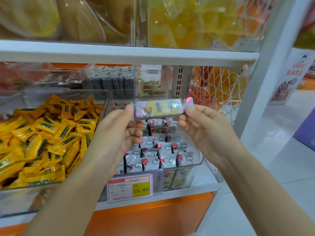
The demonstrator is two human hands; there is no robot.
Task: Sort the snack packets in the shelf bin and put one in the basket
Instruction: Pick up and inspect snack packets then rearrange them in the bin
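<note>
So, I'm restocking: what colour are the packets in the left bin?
The packets are yellow with dark green labels; head view.

Bright, even store light, seemingly from overhead, with barely any shadows. Holographic glare flashes off the silver packet (pixel 163 108). At twelve o'clock the yellow bags (pixel 187 23) go soft and blurry. The shelf edge (pixel 129 55) bows with wide-angle distortion. At six o'clock the price tag (pixel 130 187) has smeared small print.

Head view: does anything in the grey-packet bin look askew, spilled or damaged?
Nothing stands out. The grey packets stand in fairly even rows inside the clear bin, none spilled. One packet is out of the bin, pinched at its ends by the left hand and right hand.
</note>
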